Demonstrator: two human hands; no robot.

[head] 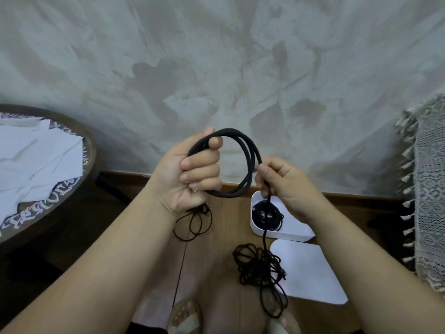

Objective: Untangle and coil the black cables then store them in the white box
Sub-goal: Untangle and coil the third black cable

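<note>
- Head view, the only one here:
- Left hand (192, 174) is fisted round the coil (248, 150) of black cable. All its fingers are curled over the bundled turns, and a few loops stand up out of the grip.
- Right hand (286, 186) pinches the free strand (265, 237) just where it leaves the coil, fingers curled. The strand runs down from there, in front of the white box (293, 232), into the tangled pile (260, 263) on the wooden floor.
- The box sits on the floor below the right hand, open, with its white lid (310, 271) flat just beside it.
- Progress: one coiled cable (265, 214) already lies in the box. The cable in hand looks partly wound, going by how much is left in the pile.
- A thinner black cable (192, 222) hangs loose under the left hand and trails down toward a sandalled foot (185, 317).
- Left to do: clear the pile, finish the coil and box it, and probably deal with the thin cable too.
- Hard to make out: whether the pile is one cable or several, and whether the thin cable belongs to the held coil or is separate. The left palm hides that junction.
- The right fingertips are hidden behind the strand. No plug ends are clearly readable.
- Cut off at the edges: a round table (91, 150) with papers (36, 160) at left, and a lace cloth (431, 189) at right.
</note>
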